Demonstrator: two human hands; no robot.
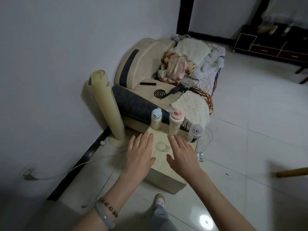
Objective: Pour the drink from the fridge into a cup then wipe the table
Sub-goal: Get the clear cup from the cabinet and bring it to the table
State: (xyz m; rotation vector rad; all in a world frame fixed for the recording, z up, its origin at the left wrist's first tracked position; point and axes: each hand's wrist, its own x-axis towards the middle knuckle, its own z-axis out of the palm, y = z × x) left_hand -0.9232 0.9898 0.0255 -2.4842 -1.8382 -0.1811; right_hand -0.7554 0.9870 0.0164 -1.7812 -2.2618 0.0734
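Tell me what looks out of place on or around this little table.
A black mosquito coil lies directly on the sofa's padded arm, an odd place for something that burns. On the table, a small clear blob sits between the open left hand and right hand; spill or loose part, I cannot tell.
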